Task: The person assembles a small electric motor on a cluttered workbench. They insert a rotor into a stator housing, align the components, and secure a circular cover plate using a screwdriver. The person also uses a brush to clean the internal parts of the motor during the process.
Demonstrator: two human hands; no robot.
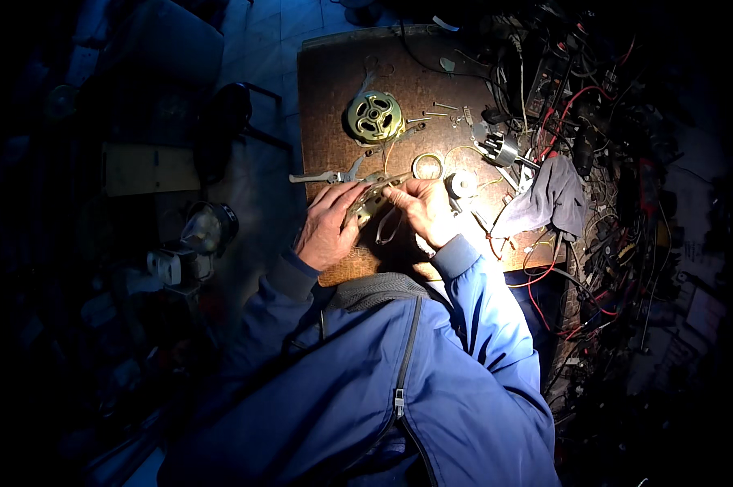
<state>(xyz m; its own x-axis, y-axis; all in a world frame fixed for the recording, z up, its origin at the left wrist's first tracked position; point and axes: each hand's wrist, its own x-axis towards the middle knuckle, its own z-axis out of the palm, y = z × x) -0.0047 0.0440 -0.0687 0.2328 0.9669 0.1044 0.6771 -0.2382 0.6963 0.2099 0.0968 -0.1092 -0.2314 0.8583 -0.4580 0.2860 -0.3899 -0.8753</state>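
Over the near part of the wooden table, my two hands hold a brass-coloured metal plate with holes, apparently a motor end cover (369, 204). My left hand (327, 227) grips its left side, fingers closed along the edge. At its upper right, the fingertips of my right hand (428, 213) are pinched against it; anything small between them is hidden. A pliers-like hand tool (322, 177) lies just beyond my left hand. Past my right hand are a metal ring (427, 165) and a white round part (462, 185). Farther off rests a slotted greenish-gold round motor housing (375, 116).
Several long bolts (433, 114) lie right of the housing. A dark cylindrical motor part (500, 149) and a grey cloth (550, 197) sit along the right side of the wooden table (334, 65). Tangled red and black wires (581, 105) crowd the right edge.
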